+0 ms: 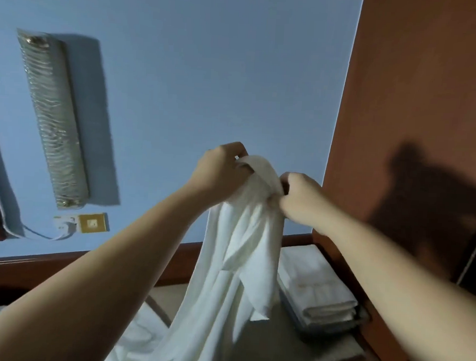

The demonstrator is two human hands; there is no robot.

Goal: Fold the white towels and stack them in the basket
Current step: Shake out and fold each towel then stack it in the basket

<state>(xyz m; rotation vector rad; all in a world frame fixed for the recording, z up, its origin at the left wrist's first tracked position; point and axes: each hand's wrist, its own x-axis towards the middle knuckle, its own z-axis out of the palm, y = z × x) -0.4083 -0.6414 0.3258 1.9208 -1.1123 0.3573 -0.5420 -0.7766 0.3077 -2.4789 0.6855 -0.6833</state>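
Both hands are up in the air, close together, and each one pinches the top of a white towel [238, 263]. The left hand [222, 170] grips a bunched bit of the top edge, and the right hand [299, 198] pinches the cloth just beside it. The towel hangs down long and crumpled, and its bottom end goes out of view at the lower edge. The basket [337, 325] sits on a low table [278, 345], near its far right corner, with folded towels [317, 284] already stacked in it. More white cloth [137, 338] lies rumpled at the left. I think the step now is finding the corners. To do it well, slide each hand along the top edge until it reaches a corner, then pull the hands apart so the towel hangs flat. Give it a little shake to drop the wrinkles. Then bring the corners together evenly before folding.
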